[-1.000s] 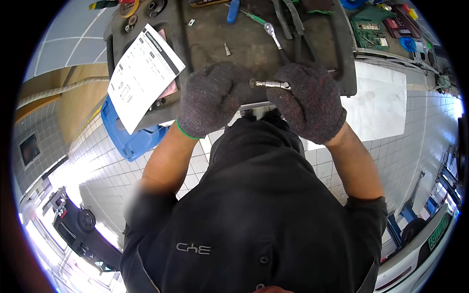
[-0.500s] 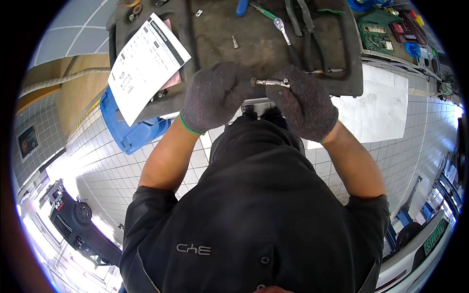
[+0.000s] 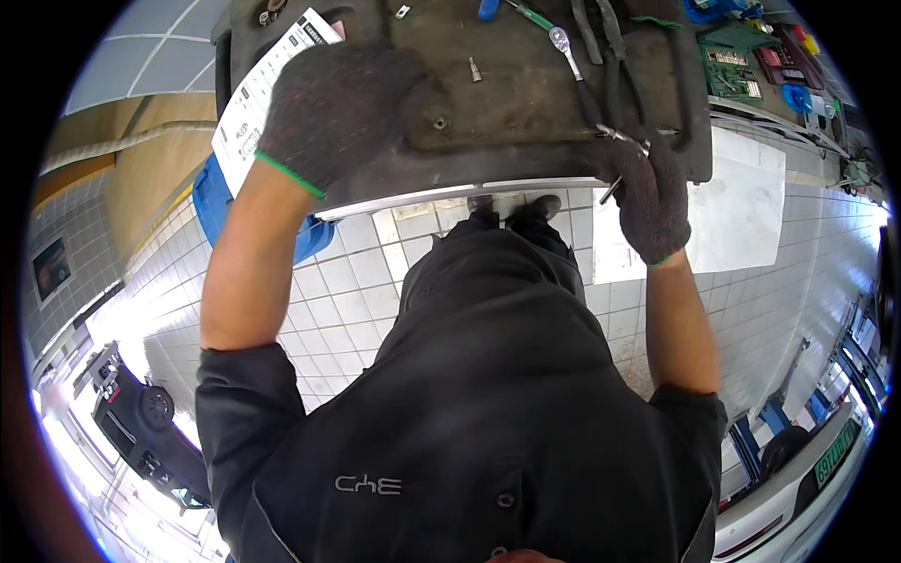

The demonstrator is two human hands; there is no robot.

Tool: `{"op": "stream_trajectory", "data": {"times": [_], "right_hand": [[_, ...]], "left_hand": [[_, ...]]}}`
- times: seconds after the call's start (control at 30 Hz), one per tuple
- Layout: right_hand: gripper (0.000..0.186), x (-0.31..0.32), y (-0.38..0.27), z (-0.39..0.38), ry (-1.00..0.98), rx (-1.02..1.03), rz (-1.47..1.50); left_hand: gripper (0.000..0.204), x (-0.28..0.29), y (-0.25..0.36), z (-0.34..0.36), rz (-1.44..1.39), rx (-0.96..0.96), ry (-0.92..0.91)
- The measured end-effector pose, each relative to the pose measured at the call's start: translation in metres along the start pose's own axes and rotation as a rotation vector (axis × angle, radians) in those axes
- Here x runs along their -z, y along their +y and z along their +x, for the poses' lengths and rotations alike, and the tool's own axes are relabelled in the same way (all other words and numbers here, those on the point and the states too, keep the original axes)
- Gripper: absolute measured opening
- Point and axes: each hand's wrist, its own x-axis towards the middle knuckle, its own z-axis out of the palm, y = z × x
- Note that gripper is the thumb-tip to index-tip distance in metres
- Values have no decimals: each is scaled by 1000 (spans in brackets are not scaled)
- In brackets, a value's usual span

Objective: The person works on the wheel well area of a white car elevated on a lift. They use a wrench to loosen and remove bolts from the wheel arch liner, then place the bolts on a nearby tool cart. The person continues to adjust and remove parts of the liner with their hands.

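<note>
My left hand, in a dark knitted glove with a green cuff, is over the left side of the black worktop, partly covering a printed paper sheet. Motion smears its fingers, so I cannot see whether they hold anything. At the worktop's right front edge, my gloved right hand is closed around a slim silver metal tool with a jointed end. The tool's thin rod sticks out on the near left side. A small round metal piece lies between my hands.
Beyond my right hand lie a ratchet, dark-handled pliers and a green-handled tool. A small socket bit is mid-worktop. Green tool case stands at right. A blue bin is below left.
My hands have moved apart: the left went left over the paper, the right went right with the silver tool. The small round piece now shows on the worktop.
</note>
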Motion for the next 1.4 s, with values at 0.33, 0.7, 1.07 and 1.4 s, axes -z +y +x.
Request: {"op": "stream_trajectory", "data": {"times": [0.33,0.7,1.07,1.4], "right_hand": [[27,2,-20,-36,-18,-419,330],[19,9,-10,-29,89,-287,194],[22,21,-17,-31,122,-646,457],[31,5,-9,-53,122,-585,347]], "left_hand": [[26,-15,-13,66,115,6,-110],[35,-33,5,74,380,-17,-763],[28,-19,-35,67,130,48,-323],[19,-60,15,25,-122,-328,-123]]}}
